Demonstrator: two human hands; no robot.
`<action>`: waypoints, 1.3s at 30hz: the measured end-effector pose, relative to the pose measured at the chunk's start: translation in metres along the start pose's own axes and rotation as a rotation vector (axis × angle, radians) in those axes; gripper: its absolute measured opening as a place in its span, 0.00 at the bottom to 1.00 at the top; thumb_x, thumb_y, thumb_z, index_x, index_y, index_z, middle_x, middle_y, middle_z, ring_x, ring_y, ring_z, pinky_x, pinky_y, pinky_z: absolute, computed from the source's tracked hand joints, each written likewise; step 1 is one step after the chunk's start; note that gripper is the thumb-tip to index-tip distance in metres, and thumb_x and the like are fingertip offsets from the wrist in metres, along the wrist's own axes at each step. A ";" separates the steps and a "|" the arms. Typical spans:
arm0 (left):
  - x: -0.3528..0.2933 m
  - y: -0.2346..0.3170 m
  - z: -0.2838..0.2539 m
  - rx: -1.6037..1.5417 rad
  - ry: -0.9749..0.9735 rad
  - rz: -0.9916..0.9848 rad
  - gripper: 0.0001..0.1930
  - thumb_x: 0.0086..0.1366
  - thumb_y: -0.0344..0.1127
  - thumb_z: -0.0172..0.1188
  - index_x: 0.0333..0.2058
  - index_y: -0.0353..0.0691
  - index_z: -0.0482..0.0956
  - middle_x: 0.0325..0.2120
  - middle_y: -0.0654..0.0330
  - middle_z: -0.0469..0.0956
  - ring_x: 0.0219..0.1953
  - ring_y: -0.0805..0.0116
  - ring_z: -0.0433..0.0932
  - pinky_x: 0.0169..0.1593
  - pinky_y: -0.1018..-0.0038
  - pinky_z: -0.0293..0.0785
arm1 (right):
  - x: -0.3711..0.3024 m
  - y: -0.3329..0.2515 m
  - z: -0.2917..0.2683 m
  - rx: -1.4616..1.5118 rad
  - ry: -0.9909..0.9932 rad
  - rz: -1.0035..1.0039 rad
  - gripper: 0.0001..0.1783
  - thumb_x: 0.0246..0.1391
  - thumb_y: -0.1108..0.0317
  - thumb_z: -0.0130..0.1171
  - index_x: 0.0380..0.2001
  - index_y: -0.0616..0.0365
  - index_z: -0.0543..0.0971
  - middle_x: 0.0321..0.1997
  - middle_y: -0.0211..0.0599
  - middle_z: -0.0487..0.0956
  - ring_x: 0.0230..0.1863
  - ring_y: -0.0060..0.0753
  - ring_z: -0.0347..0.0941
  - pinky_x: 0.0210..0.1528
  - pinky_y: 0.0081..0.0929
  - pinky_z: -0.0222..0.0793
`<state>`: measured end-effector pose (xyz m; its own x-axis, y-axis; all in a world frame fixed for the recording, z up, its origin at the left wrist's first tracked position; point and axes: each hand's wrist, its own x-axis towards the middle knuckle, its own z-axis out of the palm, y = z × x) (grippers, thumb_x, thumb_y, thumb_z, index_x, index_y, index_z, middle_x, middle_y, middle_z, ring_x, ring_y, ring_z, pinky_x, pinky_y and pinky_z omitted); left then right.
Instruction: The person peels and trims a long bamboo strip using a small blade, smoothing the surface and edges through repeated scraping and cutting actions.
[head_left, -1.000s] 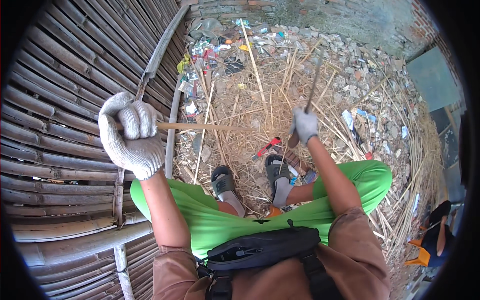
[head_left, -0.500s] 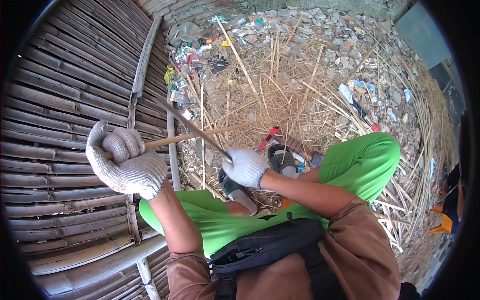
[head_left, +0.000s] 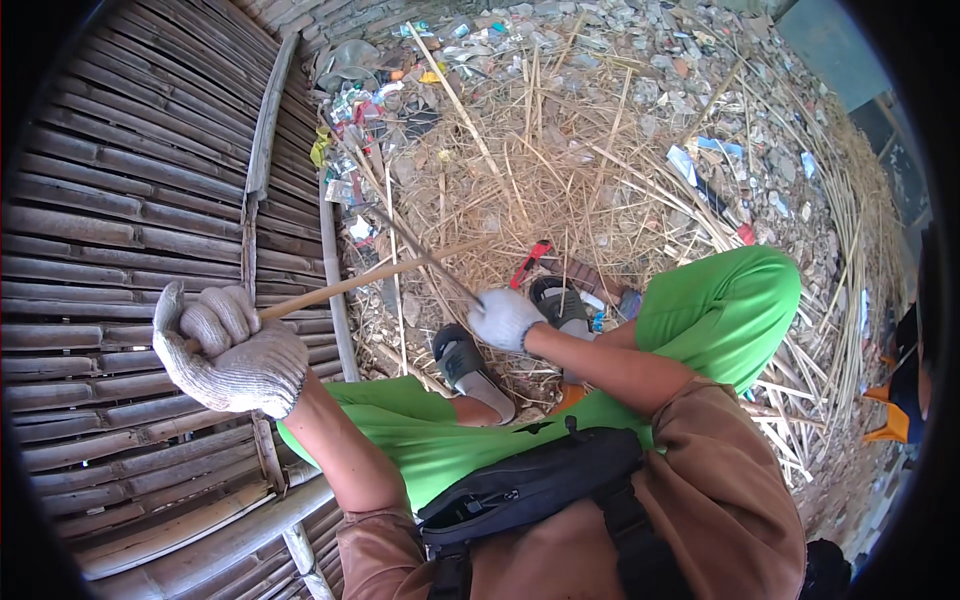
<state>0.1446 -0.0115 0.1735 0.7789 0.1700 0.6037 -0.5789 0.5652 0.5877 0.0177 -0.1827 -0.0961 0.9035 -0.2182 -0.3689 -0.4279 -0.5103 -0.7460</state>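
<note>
Bamboo-slat wall (head_left: 90, 230): left of the left hand (head_left: 232, 350). Pale bamboo strip (head_left: 350, 285): held in the left hand, running out ahead of the right hand (head_left: 505, 320). Black pouch (head_left: 540, 480): worn below both hands; opening partly gaping, contents too dark to tell. Left hand, gloved: closed around the strip, apart from the right. Long dark blade (head_left: 445, 274): crossing the strip, contact uncertain. Right hand, gloved: clenched on the blade's near end. Red cutter (head_left: 530, 263): just beyond the right hand.

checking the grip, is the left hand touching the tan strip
Touching. The head view shows it: the gloved left hand is curled around the tan strip, which juts out of the fist toward the right.
</note>
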 end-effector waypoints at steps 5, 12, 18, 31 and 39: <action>-0.004 -0.005 -0.011 0.011 0.068 0.011 0.15 0.71 0.39 0.53 0.39 0.31 0.83 0.10 0.71 0.52 0.12 0.77 0.47 0.19 0.74 0.43 | 0.038 0.099 0.022 -0.017 -0.085 0.250 0.28 0.63 0.49 0.53 0.43 0.66 0.84 0.38 0.70 0.84 0.43 0.64 0.85 0.46 0.52 0.82; 0.012 0.011 -0.035 0.051 0.024 0.009 0.18 0.73 0.40 0.53 0.43 0.28 0.83 0.12 0.71 0.54 0.13 0.77 0.51 0.20 0.74 0.47 | 0.015 0.029 0.034 -0.046 0.035 -0.066 0.25 0.64 0.51 0.52 0.41 0.64 0.84 0.40 0.66 0.85 0.44 0.65 0.84 0.45 0.52 0.81; 0.011 -0.005 -0.053 -0.023 0.019 -0.017 0.16 0.71 0.40 0.54 0.39 0.30 0.82 0.10 0.72 0.52 0.13 0.75 0.48 0.21 0.72 0.46 | 0.058 0.138 0.065 -0.224 -0.066 0.076 0.23 0.63 0.52 0.54 0.39 0.64 0.84 0.29 0.58 0.84 0.36 0.62 0.84 0.41 0.50 0.81; 0.016 0.026 -0.080 0.023 0.121 0.010 0.15 0.72 0.38 0.52 0.38 0.32 0.82 0.10 0.73 0.52 0.11 0.77 0.48 0.18 0.75 0.46 | 0.033 0.047 0.042 0.135 -0.171 0.170 0.23 0.60 0.56 0.54 0.37 0.68 0.84 0.34 0.66 0.84 0.37 0.60 0.85 0.44 0.52 0.81; 0.000 0.010 -0.051 0.000 0.113 -0.015 0.15 0.70 0.35 0.51 0.36 0.30 0.83 0.11 0.72 0.53 0.11 0.77 0.48 0.18 0.75 0.46 | 0.070 0.160 0.075 -0.629 -0.147 -0.183 0.18 0.64 0.60 0.52 0.37 0.64 0.85 0.32 0.57 0.86 0.38 0.57 0.87 0.41 0.51 0.83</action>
<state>0.1512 0.0352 0.1524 0.8096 0.2517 0.5304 -0.5671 0.5685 0.5959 0.0100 -0.2172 -0.2829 0.9282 0.0109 -0.3720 -0.1313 -0.9257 -0.3547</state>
